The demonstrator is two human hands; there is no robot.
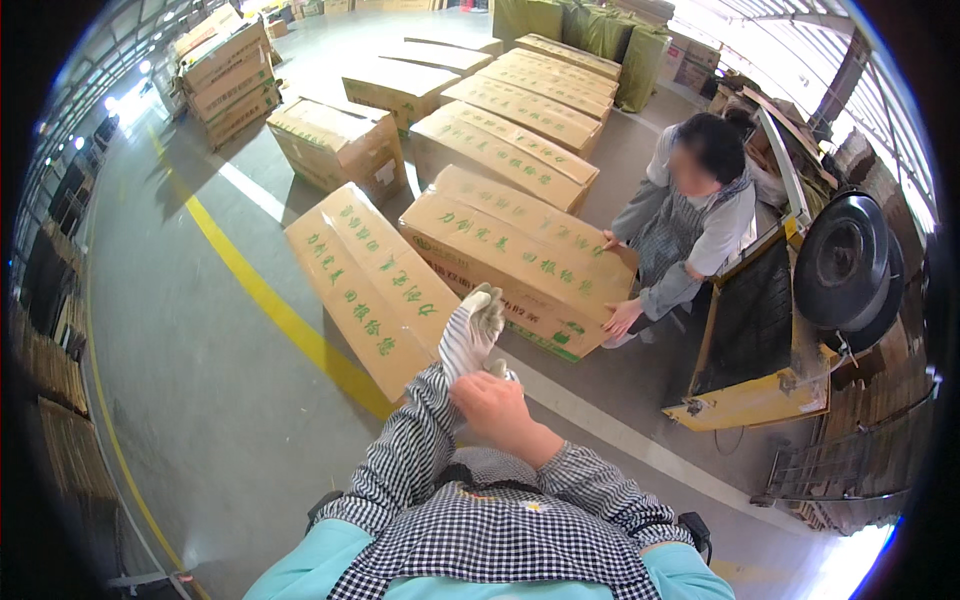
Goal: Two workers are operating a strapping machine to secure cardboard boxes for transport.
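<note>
The black-and-white checked apron (480, 535) lay nearest the camera, just below the hands, with turquoise sleeves (310, 562) at its sides and checked oversleeves (395, 465) running up to both wrists. The left hand (478, 325) was raised in a pale striped glove (458, 345), its fingers bent at the top; whether they gripped anything could not be told. The bare right hand (492, 402) was closed around the glove's cuff, at the left wrist. Beyond the hands and to their left, a long brown carton (365, 285) with green lettering rested on the grey floor (220, 400); straight beyond them lay a second carton (520, 250), its near right end touched by both hands of a co-worker (705, 205). Farther out past these stood rows of similar cartons (520, 110). Well to the right of the hands stood a yellow-edged frame (755, 395) with a black round object (848, 262) beside it, and to their left a yellow stripe (255, 280) crossed the floor.
</note>
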